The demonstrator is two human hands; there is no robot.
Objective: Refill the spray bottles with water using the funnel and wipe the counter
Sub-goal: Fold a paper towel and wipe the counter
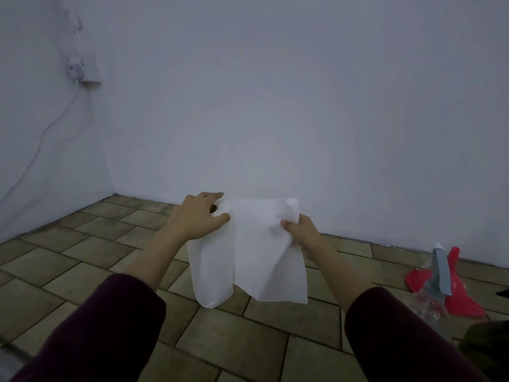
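A white paper towel roll (pixel 210 271) stands upright on the tiled counter (pixel 91 244), close to the back wall. My left hand (pixel 197 216) presses down on the roll's top, fingers spread over its core. My right hand (pixel 301 234) pinches the edge of a loose towel sheet (pixel 264 252) that is pulled out to the right and still joined to the roll. At the right edge stands a clear spray bottle (pixel 431 307) with a grey-blue trigger head. A red funnel (pixel 457 282) lies just behind it.
White walls meet at a corner on the left. A wall socket with a plug (pixel 81 68) and a hanging white cable (pixel 41 144) sit on the left wall. A dark object (pixel 487 346) shows at the lower right edge.
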